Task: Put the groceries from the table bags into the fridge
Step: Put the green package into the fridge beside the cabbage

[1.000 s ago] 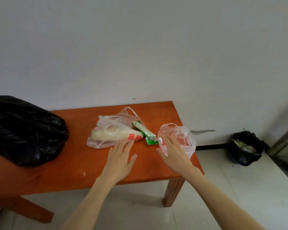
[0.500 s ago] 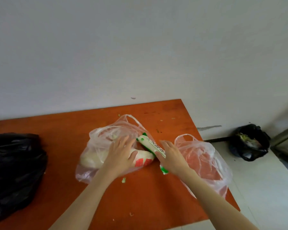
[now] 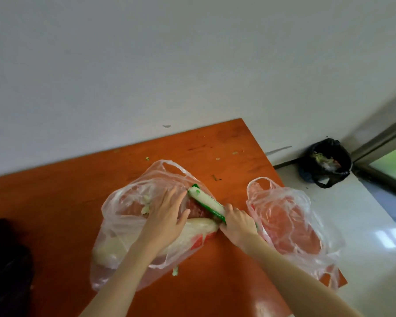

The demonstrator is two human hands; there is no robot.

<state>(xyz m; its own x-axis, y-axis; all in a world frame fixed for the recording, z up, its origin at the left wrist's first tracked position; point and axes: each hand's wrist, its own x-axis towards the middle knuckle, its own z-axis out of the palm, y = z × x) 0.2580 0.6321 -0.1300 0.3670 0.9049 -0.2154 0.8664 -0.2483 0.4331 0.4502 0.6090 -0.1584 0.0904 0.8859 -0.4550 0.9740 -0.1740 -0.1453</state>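
Observation:
A clear plastic bag (image 3: 124, 216) lies on the orange table (image 3: 55, 202) with a long white radish (image 3: 199, 229) inside it. My left hand (image 3: 167, 216) rests flat on top of this bag, fingers spread. A green and white packet (image 3: 206, 202) sticks out of the bag's right side, and my right hand (image 3: 238, 223) grips its near end. A second clear bag (image 3: 290, 220) lies at the table's right edge, showing reddish through the plastic.
A black plastic bag (image 3: 5, 259) sits at the table's left end. On the floor in the right corner stands a black-lined bin (image 3: 325, 161) beside a door frame (image 3: 380, 143). A white wall runs behind the table. Small green scraps dot the tabletop.
The view has moved in closer over the table. My right hand has closed around the near end of the green packet, and my left hand has slid further onto the bag.

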